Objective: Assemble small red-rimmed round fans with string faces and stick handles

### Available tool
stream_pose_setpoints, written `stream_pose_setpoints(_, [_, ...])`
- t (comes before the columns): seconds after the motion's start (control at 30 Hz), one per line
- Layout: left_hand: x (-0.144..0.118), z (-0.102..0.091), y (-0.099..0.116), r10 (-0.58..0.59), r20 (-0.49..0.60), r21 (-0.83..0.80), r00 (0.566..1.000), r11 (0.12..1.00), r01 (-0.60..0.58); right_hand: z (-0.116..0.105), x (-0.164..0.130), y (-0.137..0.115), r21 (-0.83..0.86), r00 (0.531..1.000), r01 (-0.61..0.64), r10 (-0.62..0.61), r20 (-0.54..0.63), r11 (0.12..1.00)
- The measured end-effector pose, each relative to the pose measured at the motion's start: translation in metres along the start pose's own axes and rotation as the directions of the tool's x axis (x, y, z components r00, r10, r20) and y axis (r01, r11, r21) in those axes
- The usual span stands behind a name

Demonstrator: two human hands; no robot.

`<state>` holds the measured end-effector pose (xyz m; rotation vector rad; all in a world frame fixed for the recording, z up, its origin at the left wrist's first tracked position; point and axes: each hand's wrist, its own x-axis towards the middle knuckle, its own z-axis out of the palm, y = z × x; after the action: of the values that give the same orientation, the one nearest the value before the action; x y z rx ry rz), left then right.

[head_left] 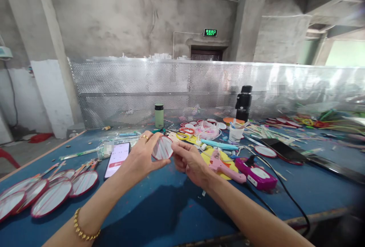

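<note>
Bright daylight, edges warped, corners dark.

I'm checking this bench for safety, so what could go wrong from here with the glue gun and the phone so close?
The pink glue gun lies just beside the right hand, so a burn seems possible if it is hot. Its black cord trails over the table edge and might snag. The phone sits under the left hand holding the oval disc; drips could land there.

Red-rimmed striped disc [162, 148], blue table [159, 205], pink glue gun [224, 167], green bottle [159, 115]
</note>
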<state>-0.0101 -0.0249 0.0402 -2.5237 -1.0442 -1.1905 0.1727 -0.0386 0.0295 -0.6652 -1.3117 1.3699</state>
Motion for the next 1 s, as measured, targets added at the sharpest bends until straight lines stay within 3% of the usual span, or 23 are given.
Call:
stream_pose_setpoints(0.13, [-0.001,0.001,0.000,-0.025,0.022,-0.075,0.999,0.997,0.026,-0.004,0.001,-0.005,-0.240,0.994,0.062,-0.081,-0.070,0.969])
stream_pose_setpoints(0.27, [0.002,-0.002,-0.004,-0.171,0.077,-0.289,0.982,0.939,0.186,-0.012,0.003,-0.006,-0.251,0.991,0.039,-0.070,-0.115,0.967])
stream_pose_setpoints(0.43, [0.006,-0.006,-0.005,-0.360,0.304,-0.616,0.882,0.632,0.470,-0.014,0.003,-0.009,-0.325,0.988,0.024,-0.072,-0.136,0.945])
stream_pose_setpoints(0.5, [0.006,-0.005,-0.002,-0.374,0.421,-0.615,0.826,0.552,0.563,-0.012,0.003,-0.010,-0.388,0.987,0.010,-0.071,-0.143,0.922])
stream_pose_setpoints(0.57, [0.005,-0.002,0.001,-0.388,0.489,-0.576,0.781,0.530,0.623,-0.011,0.004,-0.008,-0.450,0.987,0.007,-0.079,-0.141,0.893])
stream_pose_setpoints(0.7, [0.004,0.004,0.002,-0.419,0.528,-0.540,0.739,0.506,0.673,-0.012,0.006,-0.002,-0.550,0.985,0.014,-0.105,-0.135,0.835])
stream_pose_setpoints(0.8, [0.003,0.009,-0.002,-0.424,0.565,-0.538,0.708,0.461,0.706,-0.018,0.009,-0.002,-0.675,0.978,0.047,-0.170,-0.118,0.736])
stream_pose_setpoints(0.93, [-0.001,0.020,-0.009,-0.425,0.652,-0.490,0.628,0.396,0.777,-0.032,0.014,-0.013,-0.844,0.886,0.153,-0.450,-0.114,0.515])
stream_pose_setpoints(1.0, [-0.004,0.027,-0.012,-0.430,0.689,-0.446,0.584,0.384,0.809,-0.041,0.016,-0.021,-0.861,0.845,0.168,-0.520,-0.125,0.481])
